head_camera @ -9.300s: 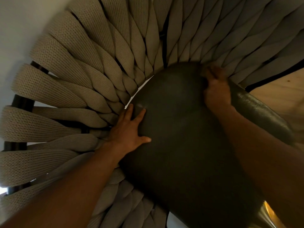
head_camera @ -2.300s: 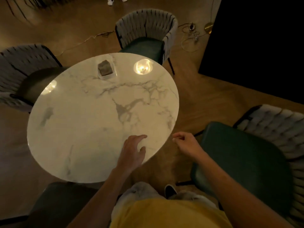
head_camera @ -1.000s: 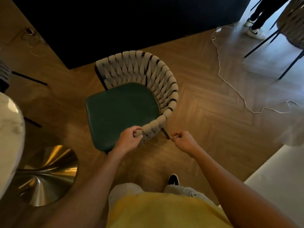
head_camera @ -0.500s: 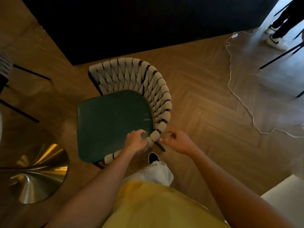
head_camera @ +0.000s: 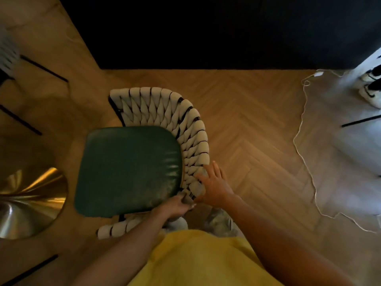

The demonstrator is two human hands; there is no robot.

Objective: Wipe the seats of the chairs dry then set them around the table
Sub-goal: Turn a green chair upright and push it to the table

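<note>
Beside chair point(head_camera: 132, 170), open floor point(head_camera: 253, 129)

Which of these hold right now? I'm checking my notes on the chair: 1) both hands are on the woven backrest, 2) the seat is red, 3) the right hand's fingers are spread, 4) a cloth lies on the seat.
1) True: the left hand grips the woven backrest and the right hand rests on it.
2) False: the seat is dark green.
3) True.
4) False: no cloth is visible on the seat.
</note>
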